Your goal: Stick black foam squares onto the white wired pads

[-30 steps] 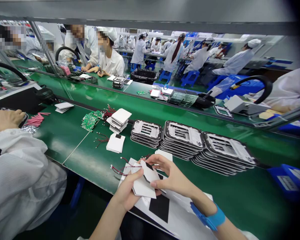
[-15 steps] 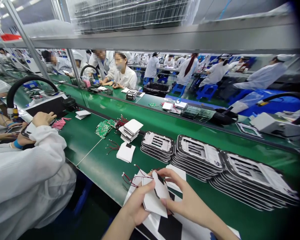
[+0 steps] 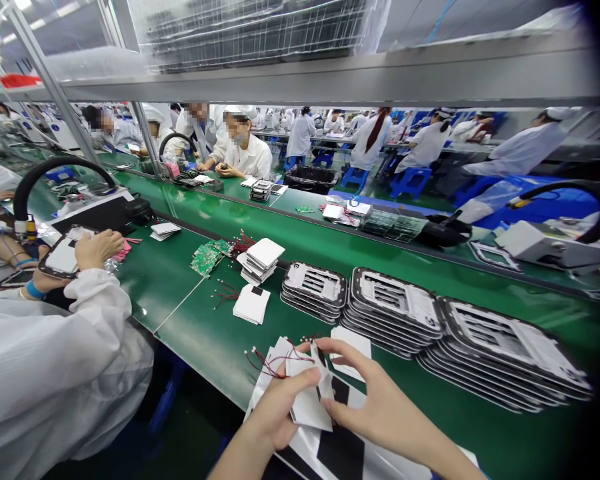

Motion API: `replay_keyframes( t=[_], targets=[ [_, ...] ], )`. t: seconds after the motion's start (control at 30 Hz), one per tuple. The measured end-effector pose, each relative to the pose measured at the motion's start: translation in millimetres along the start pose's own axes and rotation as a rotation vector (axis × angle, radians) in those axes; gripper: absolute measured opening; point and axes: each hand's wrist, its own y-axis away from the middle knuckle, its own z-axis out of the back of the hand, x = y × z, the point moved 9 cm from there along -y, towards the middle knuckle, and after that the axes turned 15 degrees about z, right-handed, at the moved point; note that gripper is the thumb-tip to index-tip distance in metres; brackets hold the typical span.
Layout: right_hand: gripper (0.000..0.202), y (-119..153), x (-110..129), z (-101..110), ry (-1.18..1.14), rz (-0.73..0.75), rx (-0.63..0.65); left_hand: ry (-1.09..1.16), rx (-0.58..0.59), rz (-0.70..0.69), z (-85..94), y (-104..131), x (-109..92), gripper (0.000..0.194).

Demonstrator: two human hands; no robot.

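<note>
My left hand [image 3: 275,407] is closed around flat white battery packs [image 3: 307,407], thumb on top. Thin red and black wires with small white plugs [image 3: 263,360] come out at their far edge. My right hand [image 3: 355,383] pinches a thin white piece with a black strip [image 3: 323,373] between thumb and fingers, tilted nearly edge-on at the right side of the packs. Whether this piece is stuck to a pack is hidden. Below both hands lie white sheets with black patches [image 3: 341,453]. Just beyond my right fingers rests another white stack [image 3: 351,352].
Three stacks of black-rimmed frames [image 3: 395,313] stand to the right. More white packs [image 3: 260,261] and green circuit boards [image 3: 207,257] lie ahead on the green bench [image 3: 180,333]. At left, a co-worker's sleeve [image 3: 55,353] reaches over the bench. A shelf [image 3: 300,83] crosses overhead.
The white piece in my right hand has turned from face-up to nearly edge-on. My left hand keeps its hold. The co-worker's hand at left has shifted right, showing a framed panel.
</note>
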Motion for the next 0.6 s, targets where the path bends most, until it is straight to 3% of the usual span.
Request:
replay_keyframes(
  t=[0.27,0.6],
  targets=[
    [0.057,-4,12,1,-0.085,0.097,-0.033,-0.007,-0.101,0.005,9.9,-3,4,0.067],
    [0.063,1,10,1,-0.232,0.068,-0.04,-0.012,-0.15,0.036,6.7,4,5,0.061]
  ],
)
